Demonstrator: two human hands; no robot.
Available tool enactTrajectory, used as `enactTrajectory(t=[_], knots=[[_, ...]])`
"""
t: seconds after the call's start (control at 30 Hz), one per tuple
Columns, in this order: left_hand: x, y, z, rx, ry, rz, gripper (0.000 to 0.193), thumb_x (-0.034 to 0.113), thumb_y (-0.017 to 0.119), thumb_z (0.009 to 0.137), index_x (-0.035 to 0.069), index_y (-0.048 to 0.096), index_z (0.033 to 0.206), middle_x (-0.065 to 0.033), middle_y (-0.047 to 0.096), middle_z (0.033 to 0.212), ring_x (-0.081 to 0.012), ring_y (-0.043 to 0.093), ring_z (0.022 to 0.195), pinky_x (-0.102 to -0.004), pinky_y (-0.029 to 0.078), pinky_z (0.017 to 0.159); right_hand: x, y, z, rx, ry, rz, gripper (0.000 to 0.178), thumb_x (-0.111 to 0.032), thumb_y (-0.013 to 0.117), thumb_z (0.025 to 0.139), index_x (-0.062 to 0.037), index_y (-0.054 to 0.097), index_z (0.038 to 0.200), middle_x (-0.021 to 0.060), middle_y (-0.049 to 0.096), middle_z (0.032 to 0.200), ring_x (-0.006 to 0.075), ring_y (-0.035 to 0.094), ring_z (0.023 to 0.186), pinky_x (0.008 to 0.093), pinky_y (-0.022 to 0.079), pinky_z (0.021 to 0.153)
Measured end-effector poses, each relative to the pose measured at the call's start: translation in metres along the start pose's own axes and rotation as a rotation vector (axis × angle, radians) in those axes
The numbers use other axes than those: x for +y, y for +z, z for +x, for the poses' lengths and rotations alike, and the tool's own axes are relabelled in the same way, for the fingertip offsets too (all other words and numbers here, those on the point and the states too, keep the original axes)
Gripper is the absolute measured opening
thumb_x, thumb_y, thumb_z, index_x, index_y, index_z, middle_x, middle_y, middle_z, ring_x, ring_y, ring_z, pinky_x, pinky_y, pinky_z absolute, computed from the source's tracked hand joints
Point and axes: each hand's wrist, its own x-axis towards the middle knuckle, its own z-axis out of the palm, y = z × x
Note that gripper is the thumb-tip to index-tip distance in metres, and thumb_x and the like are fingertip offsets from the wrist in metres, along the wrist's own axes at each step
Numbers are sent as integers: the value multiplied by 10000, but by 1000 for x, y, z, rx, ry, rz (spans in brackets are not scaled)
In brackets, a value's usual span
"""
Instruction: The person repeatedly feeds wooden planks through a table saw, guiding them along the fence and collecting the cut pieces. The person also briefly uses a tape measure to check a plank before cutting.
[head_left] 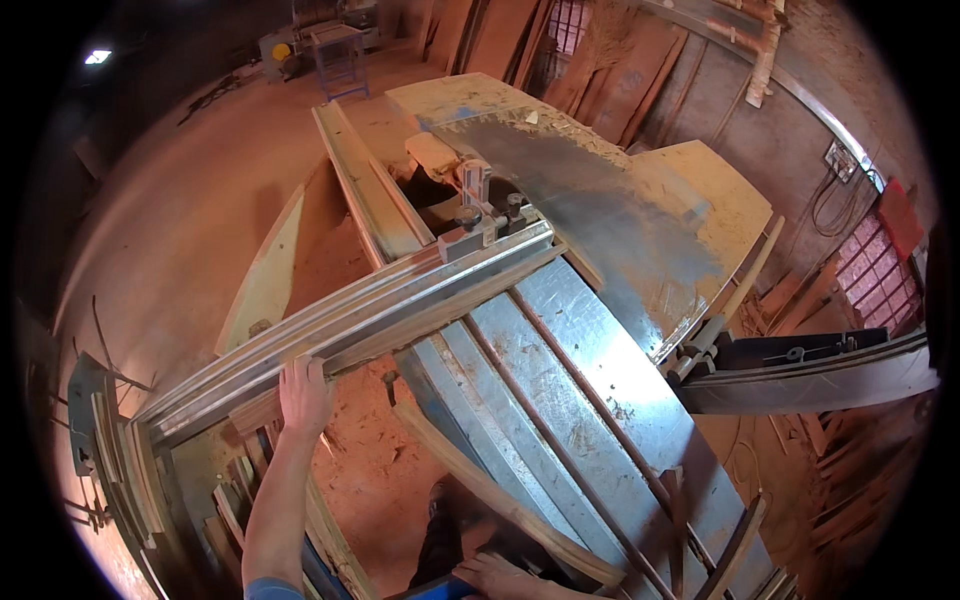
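A big table saw (600, 330) fills the middle of the room, its steel top dusted with sawdust and running from the far yellow-painted end down toward the person. Its near part is a sliding table (560, 400) of bright ribbed metal with long grooves. Red sawdust covers the floor (180, 230) all around.

Across the saw's left side lies a long aluminium fence (350, 320), slanting from upper right down to lower left, well past the table's edge. At its upper end sits a clamp block with two dark knobs (490, 215). Tight against the fence's near face lies a wood board (400, 335), running along the same slant, its lower end sticking out beyond the metal.

To the right, a dark steel arm (810, 365) juts out from the saw's edge. Planks (620, 70) lean against the far wall. A pale tapered offcut (265, 280) lies on the floor left of the saw, and a stack of thin strips (120, 460) stands at the lower left.

A thin wood strip (500, 500) slants across the gap below the sliding table, toward the person's lower hand.

The left hand (303, 395) is up on the board's lower end, fingers curled over its top edge and pressed against the fence, gripping the wood. The right hand (510, 578) is low at the bottom edge, lying flat with fingers loosely spread, just beside the strip's near end; I cannot tell whether it holds anything.
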Motion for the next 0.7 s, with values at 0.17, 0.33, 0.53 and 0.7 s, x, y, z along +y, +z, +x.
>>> enactTrajectory(t=[0.17, 0.33, 0.53, 0.7], knots=[[17, -2, 22, -65, 49, -98, 450, 154, 790, 740, 17, 598, 1124, -163, 596, 1162, -366, 554, 1113, -487, 435, 961, 2, 0, -1, -41, 19, -7, 594, -423, 719, 808, -50, 575, 1248, 128, 583, 1205, 320, 536, 1091, 449, 433, 909], [74, 0, 66, -230, 20, -213, 454, 176, 796, 761, 9, 602, 1137, -183, 624, 1109, -381, 578, 1101, -465, 460, 967, 5, 5, -1, -67, 30, -17, 596, -421, 720, 811, -43, 575, 1248, 132, 585, 1209, 328, 538, 1095, 453, 433, 914], [124, 34, 97, -306, 106, -219, 474, 235, 753, 809, 19, 593, 1200, -178, 649, 1093, -351, 607, 1109, -441, 492, 966, -1, -5, 4, -99, 56, 11, 588, -421, 720, 813, -27, 579, 1226, 147, 597, 1179, 332, 542, 1100, 457, 430, 928], [169, 69, 115, -285, 126, -189, 381, 211, 724, 817, 26, 599, 1125, -149, 642, 1078, -319, 613, 1083, -447, 498, 927, -7, -15, 9, -112, 68, 76, 569, -386, 732, 805, -17, 583, 1211, 163, 602, 1172, 343, 543, 1114, 477, 422, 951]])
